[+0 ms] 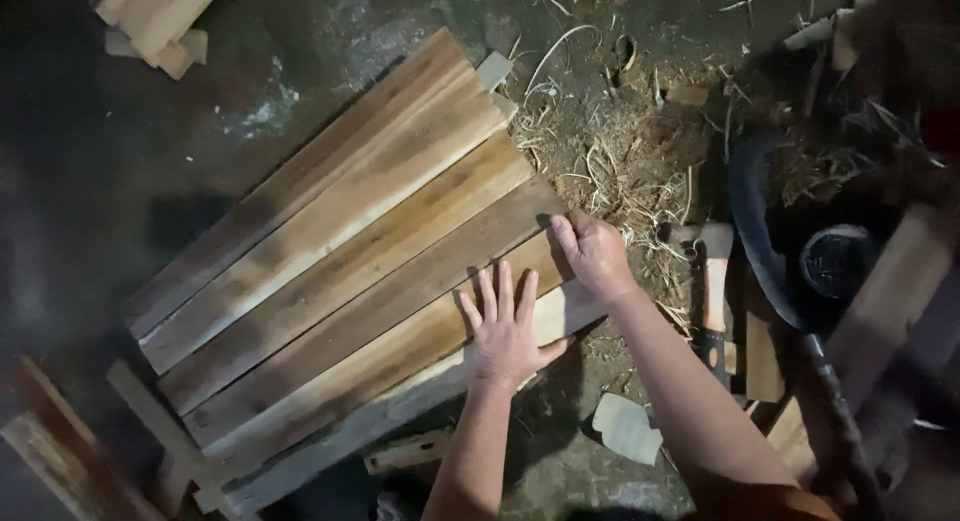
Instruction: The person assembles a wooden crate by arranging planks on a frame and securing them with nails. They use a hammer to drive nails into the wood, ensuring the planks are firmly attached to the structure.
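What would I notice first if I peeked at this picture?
A row of long wooden planks lying side by side on the dark ground fills the middle. The left hand presses flat on them, and the right hand grips a plank's end. To the right, a hatchet lies beside a heap of straw and shavings.

Most open room is on the left — the dark floor (100,181) beside the row of planks (340,271) is bare apart from a small stack of wood offcuts (160,16) up in the corner. The right side is cramped: a hatchet (714,291) lies just past the plank ends, with a black curved tyre-like rim (752,231) and a round dark pot (838,261) crowding behind it. Straw and shavings (620,151) litter the ground above — loose stuff, nothing solid. A pale wood chip (628,428) sits near the lower edge.
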